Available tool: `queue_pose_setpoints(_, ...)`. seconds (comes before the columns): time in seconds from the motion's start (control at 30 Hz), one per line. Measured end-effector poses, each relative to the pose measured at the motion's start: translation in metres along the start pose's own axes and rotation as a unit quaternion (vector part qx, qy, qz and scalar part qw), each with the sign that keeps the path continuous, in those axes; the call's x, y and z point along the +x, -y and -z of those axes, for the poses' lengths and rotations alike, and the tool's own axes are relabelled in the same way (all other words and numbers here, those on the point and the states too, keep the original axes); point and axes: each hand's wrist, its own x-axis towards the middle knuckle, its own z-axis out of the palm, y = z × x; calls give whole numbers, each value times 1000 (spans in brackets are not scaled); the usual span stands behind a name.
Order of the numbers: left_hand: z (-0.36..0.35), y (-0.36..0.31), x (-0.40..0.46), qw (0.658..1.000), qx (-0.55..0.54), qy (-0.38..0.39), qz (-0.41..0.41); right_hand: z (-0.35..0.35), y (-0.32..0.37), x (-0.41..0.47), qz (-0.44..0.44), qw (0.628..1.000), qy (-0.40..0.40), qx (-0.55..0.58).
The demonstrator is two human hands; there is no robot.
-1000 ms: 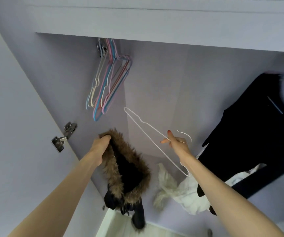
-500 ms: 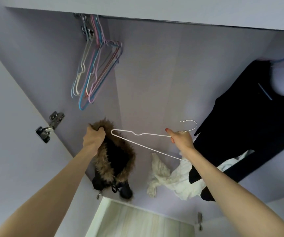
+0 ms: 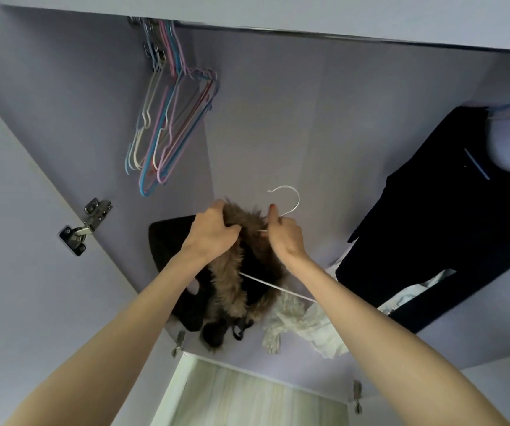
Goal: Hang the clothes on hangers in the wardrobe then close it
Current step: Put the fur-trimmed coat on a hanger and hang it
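Observation:
I hold a black jacket with a brown fur-trimmed hood [image 3: 232, 281] in front of the open lilac wardrobe. My left hand [image 3: 213, 232] grips the fur collar at its top. My right hand [image 3: 284, 235] pinches the neck of a white wire hanger [image 3: 290, 201], whose hook points up and whose lower bar [image 3: 275, 285] crosses the jacket's opening. Part of the hanger is hidden inside the jacket. Several empty coloured hangers [image 3: 167, 124] hang from the rail [image 3: 309, 33] at upper left.
A dark garment [image 3: 438, 216] hangs at the right of the rail. White crumpled clothes [image 3: 309, 324] lie on the wardrobe floor below my right arm. The open door with a metal hinge [image 3: 84, 229] stands at the left. Pale flooring [image 3: 247, 401] shows below.
My right hand has brought the white hanger left to the jacket and turned it hook up. My left hand has lifted the fur collar toward it. The two hands are now close together.

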Motion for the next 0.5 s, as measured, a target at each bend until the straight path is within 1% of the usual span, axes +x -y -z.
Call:
queue_pose_setpoints(0.03, 1, 1, -3, 998, 48, -1, -33, 2, 0, 4, -4, 999, -15, 43)
queue_pose_setpoints(0.07, 2, 2, -5, 989, 125, -13, -74, 4, -1, 6, -4, 997, -30, 76)
queue_pose_setpoints(0.1, 1, 5, -4, 971, 207, -28, -117, 7, -1, 7, -2, 994, -40, 100)
queue_pose_setpoints(0.13, 1, 5, -4, 956, 250, -37, -152, 8, 0, 7, -3, 992, -47, 119)
queue_pose_setpoints(0.17, 1, 4, -3, 953, 250, -30, -169, 10, 2, 8, -2, 990, -47, 137)
queue_pose_setpoints(0.2, 2, 2, -2, 960, 218, -10, -175, 13, 3, 7, 2, 987, -40, 158)
queue_pose_setpoints(0.27, 6, 0, 1, 981, 120, 35, -149, 22, 5, 8, 5, 978, -4, 208)
queue_pose_setpoints(0.3, 7, 0, 3, 985, 99, 42, -136, 28, 3, 9, 17, 974, 8, 224)
queue_pose_setpoints(0.33, 8, 1, 4, 987, 95, 41, -123, 34, 1, 11, 40, 974, 1, 223)
queue_pose_setpoints(0.37, 9, 4, 6, 989, 94, 31, -113, 40, -4, 16, 72, 977, -26, 198)
queue_pose_setpoints(0.4, 10, 6, 8, 990, 90, 19, -105, 45, -8, 20, 106, 980, -70, 155)
queue_pose_setpoints(0.47, 11, 8, 12, 992, 68, 4, -102, 56, -17, 24, 160, 972, -161, 65)
queue_pose_setpoints(0.5, 12, 9, 13, 993, 58, -1, -100, 59, -22, 22, 179, 967, -179, 38)
